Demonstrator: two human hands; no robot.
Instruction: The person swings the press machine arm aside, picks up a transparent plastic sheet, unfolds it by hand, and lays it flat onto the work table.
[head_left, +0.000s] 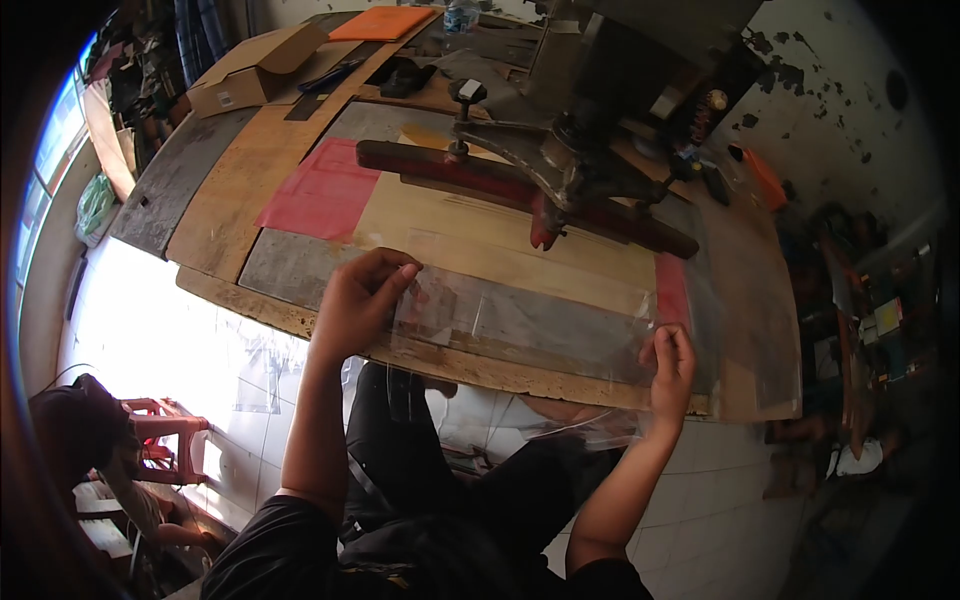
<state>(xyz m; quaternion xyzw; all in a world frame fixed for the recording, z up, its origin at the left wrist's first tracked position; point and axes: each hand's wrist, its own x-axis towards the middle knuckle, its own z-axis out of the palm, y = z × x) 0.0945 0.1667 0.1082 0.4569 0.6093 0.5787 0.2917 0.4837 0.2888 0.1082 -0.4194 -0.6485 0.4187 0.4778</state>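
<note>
A clear plastic sheet (pixel 520 318) spans the space between my two hands over the table's front edge. My left hand (pixel 362 298) pinches its upper left corner between thumb and fingers. At the other side, my right hand (pixel 670 365) has its fingers curled closed on the sheet's right edge. Loose plastic hangs below toward my lap. Beyond the sheet lies a pale yellow board (pixel 480 235), with a red sheet (pixel 318 190) at its left end. Above the board hangs the long dark red bar (pixel 450 172) of a press, apart from my hands.
The press body (pixel 640 60) rises at the back. A cardboard box (pixel 255 75) and an orange folder (pixel 380 23) are at the far left of the worktable (pixel 215 215). More clear plastic (pixel 765 350) lies at right. A red stool (pixel 170 440) and another person (pixel 110 450) are at lower left.
</note>
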